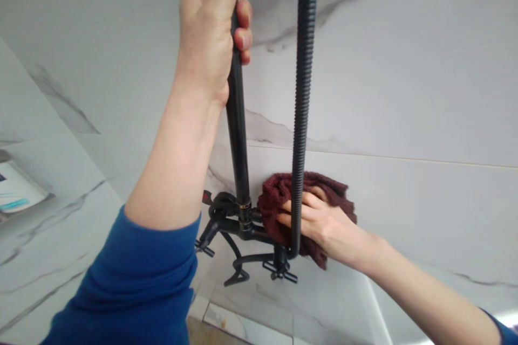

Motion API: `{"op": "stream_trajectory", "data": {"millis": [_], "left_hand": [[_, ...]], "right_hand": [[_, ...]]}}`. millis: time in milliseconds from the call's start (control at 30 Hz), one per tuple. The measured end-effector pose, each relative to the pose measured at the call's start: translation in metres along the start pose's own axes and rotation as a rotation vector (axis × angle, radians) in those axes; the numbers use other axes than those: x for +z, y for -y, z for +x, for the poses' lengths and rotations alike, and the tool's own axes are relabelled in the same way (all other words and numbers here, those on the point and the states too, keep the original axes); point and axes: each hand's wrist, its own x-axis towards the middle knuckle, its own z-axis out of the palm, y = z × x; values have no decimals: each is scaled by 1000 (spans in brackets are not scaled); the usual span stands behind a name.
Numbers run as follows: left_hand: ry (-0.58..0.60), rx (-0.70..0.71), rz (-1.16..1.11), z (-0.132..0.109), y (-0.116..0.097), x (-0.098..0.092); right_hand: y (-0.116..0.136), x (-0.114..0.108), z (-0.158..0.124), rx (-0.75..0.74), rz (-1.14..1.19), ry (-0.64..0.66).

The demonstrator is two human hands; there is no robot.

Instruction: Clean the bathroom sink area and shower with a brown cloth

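Observation:
My left hand (214,32) is wrapped round a black shower riser pipe (238,124) near the top of the view. Lower down, my right hand (324,221) presses a dark maroon cloth (279,188) against the right side of the black shower mixer (254,233) and the wall behind it. A ribbed black shower hose (303,91) hangs in front of the cloth and passes across my right fingers. Cross-shaped tap handles (280,272) stick out below. Part of the mixer is hidden by the cloth.
White marble-patterned wall tiles (404,91) surround the fittings. On the left, a recess holds a white packet (18,188) with blue marks. A black wire-like holder (238,275) hangs below the mixer. The white tub edge (378,307) runs along the lower right.

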Motion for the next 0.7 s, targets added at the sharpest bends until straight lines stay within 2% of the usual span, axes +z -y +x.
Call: {"op": "stream_trajectory", "data": {"millis": [67,133,233,367,433,500,567,700], "left_hand": [[16,-8,5,1,0,0],[22,-21,12,1,-1,-1],[34,-21,23,2,0,-3],[48,0,-4,3,3,-3],[49,2,-17,3,4,-3],[46,1,-11,3,5,-3],[53,13,1,3,5,-3],[59,32,7,5,5,-4]], "right_hand": [[2,-1,14,16,61,120],[7,2,15,54,85,168],[19,2,-7,185,68,139],[28,-15,-46,321,132,139],[28,-23,-52,368,169,59],[29,-23,-46,399,202,-47],[31,-15,-31,396,262,-84],[34,3,-15,414,432,31]]}}
